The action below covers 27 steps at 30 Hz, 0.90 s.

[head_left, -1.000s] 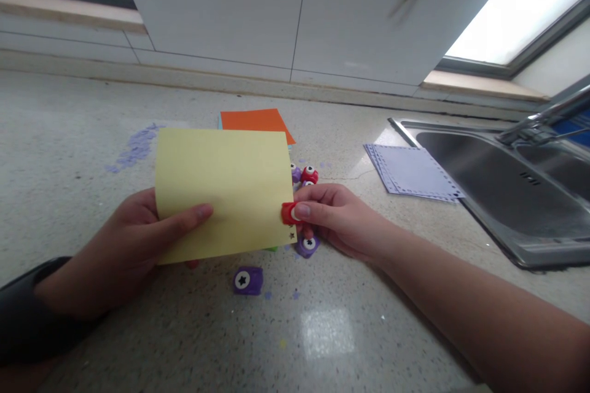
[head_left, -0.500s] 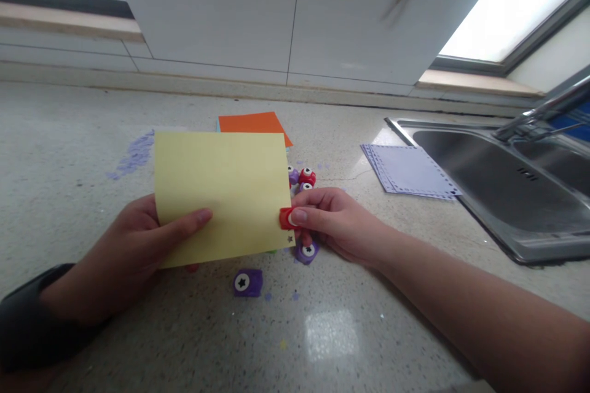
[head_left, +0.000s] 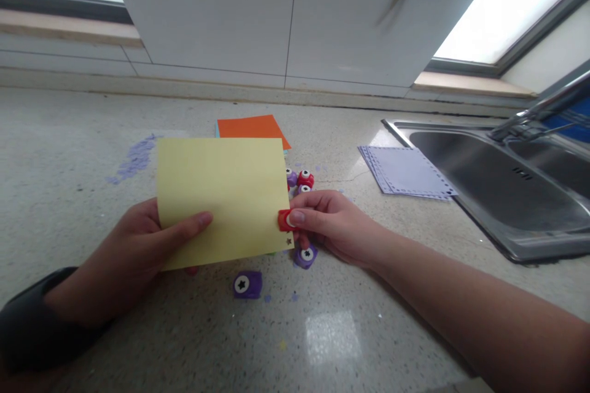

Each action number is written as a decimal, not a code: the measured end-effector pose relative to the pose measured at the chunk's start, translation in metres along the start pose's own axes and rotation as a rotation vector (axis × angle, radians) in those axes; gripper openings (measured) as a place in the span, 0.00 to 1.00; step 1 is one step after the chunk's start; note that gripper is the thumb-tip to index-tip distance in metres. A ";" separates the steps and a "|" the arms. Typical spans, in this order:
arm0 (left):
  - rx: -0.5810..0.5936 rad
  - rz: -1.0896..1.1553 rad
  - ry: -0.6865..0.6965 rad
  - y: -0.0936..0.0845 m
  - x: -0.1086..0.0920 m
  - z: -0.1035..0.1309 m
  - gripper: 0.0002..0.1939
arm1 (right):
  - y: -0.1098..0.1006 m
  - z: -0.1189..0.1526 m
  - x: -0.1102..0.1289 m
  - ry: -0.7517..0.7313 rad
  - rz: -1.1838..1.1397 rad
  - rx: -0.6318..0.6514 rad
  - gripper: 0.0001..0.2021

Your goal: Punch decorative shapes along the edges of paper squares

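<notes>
My left hand [head_left: 142,239] grips the left side of a yellow sheet of paper [head_left: 224,190], its thumb on top. At the sheet's right edge, my right hand [head_left: 322,221] holds a red craft punch [head_left: 283,221], thumb on its white button. The punch sits over the paper's edge, just above a star-shaped hole near the lower right corner. Below the sheet a purple craft punch [head_left: 247,285] with a star on its button lies on the counter. Another purple punch [head_left: 306,255] rests under my right hand. More punches, red [head_left: 305,178] and purple, stand behind it, partly covered.
Orange paper [head_left: 249,127] lies behind the yellow sheet. Lilac sheets with punched borders [head_left: 405,169] are stacked beside the steel sink [head_left: 461,196] at right. A heap of purple paper bits [head_left: 136,159] is at left, with loose cut-outs scattered on the counter [head_left: 184,344].
The red punch has shifted slightly up along the paper's edge, and a bit of a second hole seems to show under it. The view has tilted slightly; both holds are the same.
</notes>
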<state>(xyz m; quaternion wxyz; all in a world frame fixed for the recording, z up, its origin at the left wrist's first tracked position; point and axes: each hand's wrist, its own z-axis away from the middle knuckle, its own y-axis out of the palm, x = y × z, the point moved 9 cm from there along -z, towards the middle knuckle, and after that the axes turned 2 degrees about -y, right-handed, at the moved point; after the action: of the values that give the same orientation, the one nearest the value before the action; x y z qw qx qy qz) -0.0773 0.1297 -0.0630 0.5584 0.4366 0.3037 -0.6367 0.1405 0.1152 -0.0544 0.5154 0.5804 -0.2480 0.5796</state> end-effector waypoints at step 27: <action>-0.027 -0.049 0.035 -0.001 -0.003 -0.001 0.31 | 0.000 -0.001 0.000 -0.008 -0.004 -0.023 0.14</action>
<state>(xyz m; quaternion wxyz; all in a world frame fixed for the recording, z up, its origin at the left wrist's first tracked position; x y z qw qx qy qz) -0.0783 0.1321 -0.0609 0.5429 0.4326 0.3326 -0.6384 0.1405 0.1161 -0.0547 0.5220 0.5773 -0.2556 0.5736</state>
